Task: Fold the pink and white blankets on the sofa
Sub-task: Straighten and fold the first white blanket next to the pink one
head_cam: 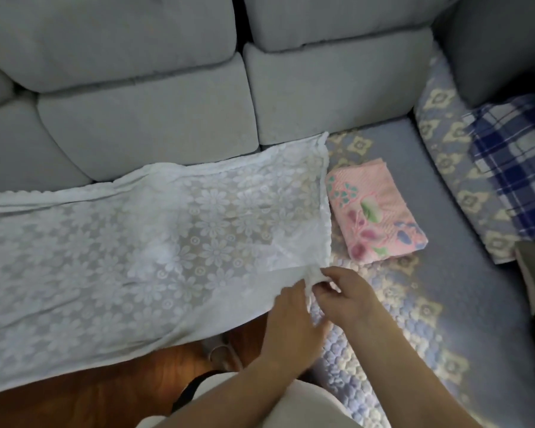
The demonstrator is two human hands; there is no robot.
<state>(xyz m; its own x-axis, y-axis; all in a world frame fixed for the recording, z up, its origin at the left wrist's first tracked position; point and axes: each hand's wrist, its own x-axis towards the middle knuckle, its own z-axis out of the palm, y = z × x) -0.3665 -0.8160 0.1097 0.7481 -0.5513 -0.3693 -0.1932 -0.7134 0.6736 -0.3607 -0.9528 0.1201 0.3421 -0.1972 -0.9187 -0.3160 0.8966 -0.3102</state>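
A white lace blanket with a flower pattern lies spread flat along the sofa seat, its front edge hanging over the seat's front. Both hands meet at its near right corner. My left hand grips the corner's edge from the left. My right hand pinches the bunched corner from the right. The pink blanket, with a floral print, lies folded into a small rectangle on the seat just right of the white one.
Grey back cushions run along the rear. A blue quilted seat cover with cream motifs lies under everything. A blue-and-white plaid cloth sits at the far right. Wooden floor shows below the seat front.
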